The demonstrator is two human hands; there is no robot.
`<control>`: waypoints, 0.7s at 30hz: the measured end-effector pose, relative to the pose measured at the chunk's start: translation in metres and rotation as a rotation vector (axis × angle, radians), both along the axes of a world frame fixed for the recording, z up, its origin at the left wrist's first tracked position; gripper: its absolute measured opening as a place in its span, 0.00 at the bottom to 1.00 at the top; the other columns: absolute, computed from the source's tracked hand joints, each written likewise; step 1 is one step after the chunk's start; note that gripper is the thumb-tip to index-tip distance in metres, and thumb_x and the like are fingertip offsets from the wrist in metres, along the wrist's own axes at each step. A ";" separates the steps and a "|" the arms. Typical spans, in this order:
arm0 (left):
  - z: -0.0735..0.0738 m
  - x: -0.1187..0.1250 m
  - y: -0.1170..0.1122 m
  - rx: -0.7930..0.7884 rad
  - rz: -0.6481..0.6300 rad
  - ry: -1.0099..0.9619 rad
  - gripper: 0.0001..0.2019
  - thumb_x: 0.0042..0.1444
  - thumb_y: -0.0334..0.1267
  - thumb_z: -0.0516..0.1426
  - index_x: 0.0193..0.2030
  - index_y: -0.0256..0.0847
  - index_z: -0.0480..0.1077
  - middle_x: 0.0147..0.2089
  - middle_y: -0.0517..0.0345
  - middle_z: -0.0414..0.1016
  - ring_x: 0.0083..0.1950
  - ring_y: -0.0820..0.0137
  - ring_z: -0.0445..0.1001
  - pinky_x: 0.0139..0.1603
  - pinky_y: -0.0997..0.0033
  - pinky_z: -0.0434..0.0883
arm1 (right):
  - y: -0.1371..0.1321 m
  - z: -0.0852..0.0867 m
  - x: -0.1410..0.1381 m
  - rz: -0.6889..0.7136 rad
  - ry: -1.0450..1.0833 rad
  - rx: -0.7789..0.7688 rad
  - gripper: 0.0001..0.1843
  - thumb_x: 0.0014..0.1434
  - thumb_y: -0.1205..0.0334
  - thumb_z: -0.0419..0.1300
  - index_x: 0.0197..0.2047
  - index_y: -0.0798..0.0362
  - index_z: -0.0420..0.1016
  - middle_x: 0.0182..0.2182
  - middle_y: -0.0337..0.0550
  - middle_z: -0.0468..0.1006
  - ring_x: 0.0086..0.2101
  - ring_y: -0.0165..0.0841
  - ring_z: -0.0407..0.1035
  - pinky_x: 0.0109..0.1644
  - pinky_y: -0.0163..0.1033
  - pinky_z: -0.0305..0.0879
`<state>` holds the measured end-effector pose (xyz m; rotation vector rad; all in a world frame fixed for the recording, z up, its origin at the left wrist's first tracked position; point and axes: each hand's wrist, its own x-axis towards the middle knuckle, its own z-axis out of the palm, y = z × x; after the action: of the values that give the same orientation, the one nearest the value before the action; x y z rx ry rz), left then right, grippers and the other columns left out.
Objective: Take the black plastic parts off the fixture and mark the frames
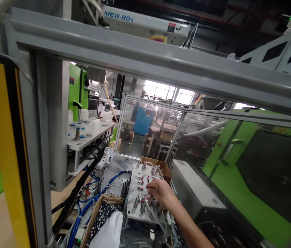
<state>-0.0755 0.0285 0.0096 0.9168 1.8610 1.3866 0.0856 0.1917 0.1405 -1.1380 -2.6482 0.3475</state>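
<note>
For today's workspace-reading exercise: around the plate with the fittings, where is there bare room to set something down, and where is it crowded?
Bare: the grey machine top right of the fixture plate, bordered by the green housing. Crowded: the plate itself, studded with fittings under the right hand; left of it, blue tubing and black cables; below, the basket holding white cloth. The left hand is not visible.

One bare hand (161, 193) shows, resting on one grey metal plate (141, 193) studded with fittings too small to count. One cardboard box (164, 167) sits behind it. One white cloth (109, 230) lies in front, one blue bin (142, 120) stands far off, and one yellow post (3, 155) rises at left.
</note>
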 end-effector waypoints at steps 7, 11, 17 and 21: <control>-0.009 -0.011 0.011 -0.046 0.017 0.284 0.22 0.55 0.24 0.47 0.50 0.34 0.77 0.62 0.38 0.74 0.73 0.52 0.59 0.75 0.52 0.47 | 0.035 -0.026 -0.023 0.064 -0.119 -0.005 0.14 0.54 0.68 0.55 0.28 0.51 0.83 0.26 0.40 0.82 0.30 0.31 0.72 0.33 0.31 0.57; -0.010 -0.010 0.005 -0.018 0.045 0.268 0.15 0.63 0.37 0.51 0.52 0.41 0.75 0.67 0.46 0.69 0.70 0.55 0.63 0.70 0.46 0.59 | 0.032 -0.023 -0.031 0.066 -0.162 0.052 0.12 0.54 0.68 0.57 0.28 0.51 0.83 0.28 0.43 0.83 0.33 0.33 0.74 0.36 0.32 0.59; -0.005 -0.013 -0.003 0.049 0.051 0.250 0.19 0.62 0.50 0.55 0.55 0.43 0.71 0.63 0.48 0.71 0.64 0.57 0.68 0.66 0.44 0.65 | 0.013 0.002 -0.006 -0.056 -0.078 0.147 0.12 0.64 0.61 0.57 0.43 0.53 0.81 0.43 0.50 0.82 0.46 0.39 0.72 0.49 0.36 0.61; -0.001 -0.013 -0.018 0.093 0.068 0.214 0.20 0.63 0.46 0.51 0.56 0.37 0.69 0.61 0.45 0.71 0.66 0.56 0.64 0.73 0.46 0.54 | -0.019 -0.009 0.068 -0.295 -0.059 0.176 0.19 0.71 0.60 0.44 0.47 0.52 0.76 0.44 0.50 0.80 0.45 0.38 0.74 0.46 0.37 0.61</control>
<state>-0.0890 0.0105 0.0089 1.0948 2.0153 1.4756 0.1532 0.1725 0.1318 -1.4693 -2.4490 0.0253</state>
